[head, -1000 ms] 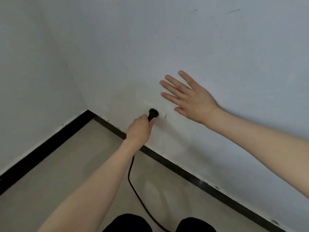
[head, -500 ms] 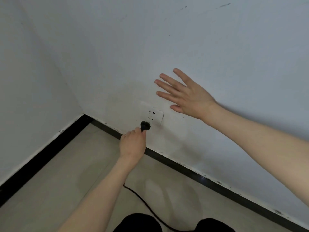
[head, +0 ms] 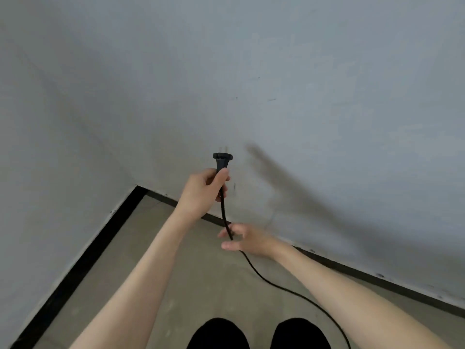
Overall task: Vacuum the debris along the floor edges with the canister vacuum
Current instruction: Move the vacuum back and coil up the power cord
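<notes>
My left hand (head: 203,190) grips the plug (head: 222,161) upright, prongs toward the wall, while my right hand (head: 245,239), fingers loosely curled round the cord (head: 271,280) just below, is nearer where it trails toward the floor's right edge.

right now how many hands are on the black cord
2. The left hand grips the cord just below the plug, held up in front of the wall. The right hand touches the cord lower down, near the baseboard; its grip is blurred.
</notes>
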